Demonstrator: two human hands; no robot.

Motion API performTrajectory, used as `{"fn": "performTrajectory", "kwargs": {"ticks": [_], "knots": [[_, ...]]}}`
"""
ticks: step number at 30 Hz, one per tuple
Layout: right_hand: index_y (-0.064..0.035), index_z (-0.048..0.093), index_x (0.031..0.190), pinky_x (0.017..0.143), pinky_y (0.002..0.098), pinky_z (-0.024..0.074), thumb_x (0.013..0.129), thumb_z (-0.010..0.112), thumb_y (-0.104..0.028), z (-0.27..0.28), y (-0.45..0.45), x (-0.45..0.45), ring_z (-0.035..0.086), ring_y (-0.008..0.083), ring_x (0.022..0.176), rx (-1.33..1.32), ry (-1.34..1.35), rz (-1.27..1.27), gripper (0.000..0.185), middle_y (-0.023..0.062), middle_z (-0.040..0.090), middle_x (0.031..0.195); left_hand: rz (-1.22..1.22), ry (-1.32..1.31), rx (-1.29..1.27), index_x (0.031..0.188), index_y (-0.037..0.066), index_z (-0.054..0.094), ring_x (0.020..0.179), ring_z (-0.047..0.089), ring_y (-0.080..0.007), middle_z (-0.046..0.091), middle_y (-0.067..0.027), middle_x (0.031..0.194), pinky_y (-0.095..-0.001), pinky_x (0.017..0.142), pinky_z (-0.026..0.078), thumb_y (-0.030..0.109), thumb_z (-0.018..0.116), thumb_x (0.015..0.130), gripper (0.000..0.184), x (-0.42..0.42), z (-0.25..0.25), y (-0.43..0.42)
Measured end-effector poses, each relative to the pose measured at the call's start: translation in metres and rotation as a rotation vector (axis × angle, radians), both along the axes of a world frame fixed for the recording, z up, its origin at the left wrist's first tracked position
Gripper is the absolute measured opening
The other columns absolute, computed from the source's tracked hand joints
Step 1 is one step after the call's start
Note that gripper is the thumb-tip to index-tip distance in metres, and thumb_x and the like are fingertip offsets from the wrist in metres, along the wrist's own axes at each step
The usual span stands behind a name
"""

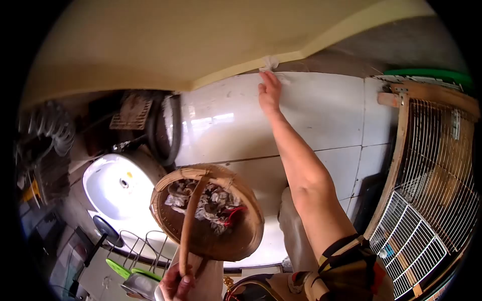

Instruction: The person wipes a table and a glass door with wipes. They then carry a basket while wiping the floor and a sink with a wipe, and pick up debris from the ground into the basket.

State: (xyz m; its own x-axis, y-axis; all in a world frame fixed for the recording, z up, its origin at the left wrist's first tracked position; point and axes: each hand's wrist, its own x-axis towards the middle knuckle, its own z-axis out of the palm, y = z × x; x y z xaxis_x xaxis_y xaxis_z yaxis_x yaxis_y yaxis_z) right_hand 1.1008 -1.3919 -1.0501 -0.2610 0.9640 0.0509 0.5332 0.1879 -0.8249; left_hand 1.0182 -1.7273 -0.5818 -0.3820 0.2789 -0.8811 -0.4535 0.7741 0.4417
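My left hand (176,285) is closed around the handle of a round woven basket (216,246), which is tilted so its inside shows. Crumpled greyish-white scraps (213,200) and a red loop (234,215) lie in the basket. My right arm stretches far forward over the white tiles, and my right hand (271,93) is low by the foot of the wall. Its fingers are extended, with the thumb apart. A crumpled whitish scrap (271,63) lies right at the fingertips; whether they touch it I cannot tell.
White floor tiles (321,110) run up to a yellow wall (201,40). To the right stands a wood-framed wire cage (437,170). A white basin (113,185), a dark hose (173,130) and a wire rack (145,248) are on the left.
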Motion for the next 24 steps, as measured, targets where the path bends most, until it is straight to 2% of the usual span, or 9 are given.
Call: {"fn": "performTrajectory", "kwargs": {"ticks": [5,9,10,14,17,20,21,24], "knots": [[-0.0087,0.057,0.113,0.096,0.0378,0.0367,0.074,0.057,0.001,-0.001,-0.048,-0.075,0.039,0.0297,0.114,0.05,0.011,0.092,0.04,0.0042,0.049,0.122,0.037,-0.07,-0.016,0.114,-0.003,0.052,0.075,0.049,-0.0103,0.056,-0.0038,0.088,-0.0237,0.069,0.039,0.013,0.057,0.088,0.03,-0.015,-0.011,-0.033],[-0.0092,0.058,0.11,0.094,0.039,0.0389,0.072,0.058,0.002,0.007,-0.081,-0.111,0.043,0.0283,0.11,0.084,0.01,0.283,0.039,0.0031,0.051,0.119,0.237,-0.06,0.073,0.118,-0.001,0.051,0.076,0.05,-0.0112,0.056,-0.0054,0.094,-0.0262,0.066,0.043,0.01,0.058,0.087,0.033,-0.016,-0.01,-0.049],[-0.0096,0.059,0.109,0.093,0.0392,0.0395,0.072,0.059,0.002,0.012,-0.089,-0.121,0.044,0.0279,0.11,0.084,0.018,0.315,0.039,0.0027,0.052,0.119,0.232,-0.077,0.061,0.125,0.001,0.048,0.078,0.049,-0.0101,0.056,-0.0032,0.098,-0.0246,0.068,0.042,0.005,0.056,0.087,0.04,-0.016,-0.006,-0.059],[-0.0122,0.06,0.107,0.09,0.038,0.041,0.071,0.058,0.003,0.028,-0.105,-0.149,0.044,0.0249,0.111,0.098,-0.011,0.44,0.038,0.0005,0.053,0.118,0.35,-0.165,0.149,0.136,0.004,0.038,0.083,0.047,-0.0071,0.054,0.0019,0.105,-0.0218,0.071,0.039,-0.002,0.051,0.088,0.05,-0.017,-0.004,-0.077],[-0.0131,0.064,0.096,0.088,0.0365,0.0419,0.071,0.057,0.003,0.018,-0.102,-0.15,0.047,0.023,0.109,0.15,-0.028,0.593,0.031,-0.0011,0.059,0.108,0.407,-0.179,0.09,0.131,0.003,0.044,0.081,0.048,-0.007,0.055,0.0012,0.101,-0.0212,0.071,0.039,0.002,0.053,0.088,0.043,-0.023,-0.006,-0.07],[-0.0129,0.065,0.082,0.086,0.0352,0.0424,0.071,0.057,0.002,0.019,-0.102,-0.121,0.051,0.0224,0.102,0.12,-0.005,0.857,0.021,-0.0009,0.063,0.094,0.222,-0.121,0.092,0.123,0.002,0.05,0.078,0.049,-0.0073,0.057,0.0,0.095,-0.0207,0.069,0.039,0.007,0.056,0.087,0.036,-0.031,-0.006,-0.065],[-0.0114,0.064,0.073,0.083,0.0335,0.0429,0.071,0.056,0.0,0.019,-0.106,-0.105,0.053,0.0231,0.094,0.092,0.077,0.877,0.014,0.0003,0.064,0.086,0.263,-0.081,0.045,0.115,0.0,0.054,0.074,0.05,-0.0081,0.058,-0.0011,0.09,-0.0213,0.068,0.04,0.011,0.058,0.087,0.031,-0.029,-0.003,-0.057],[-0.0105,0.06,0.069,0.079,0.0324,0.043,0.068,0.056,-0.002,0.017,-0.098,-0.057,0.052,0.0231,0.092,0.009,0.014,0.937,0.01,0.0016,0.061,0.08,0.269,-0.104,0.061,0.115,-0.001,0.054,0.074,0.051,-0.0085,0.058,-0.0018,0.088,-0.0218,0.067,0.04,0.011,0.058,0.086,0.031,-0.03,-0.011,-0.06]]}}
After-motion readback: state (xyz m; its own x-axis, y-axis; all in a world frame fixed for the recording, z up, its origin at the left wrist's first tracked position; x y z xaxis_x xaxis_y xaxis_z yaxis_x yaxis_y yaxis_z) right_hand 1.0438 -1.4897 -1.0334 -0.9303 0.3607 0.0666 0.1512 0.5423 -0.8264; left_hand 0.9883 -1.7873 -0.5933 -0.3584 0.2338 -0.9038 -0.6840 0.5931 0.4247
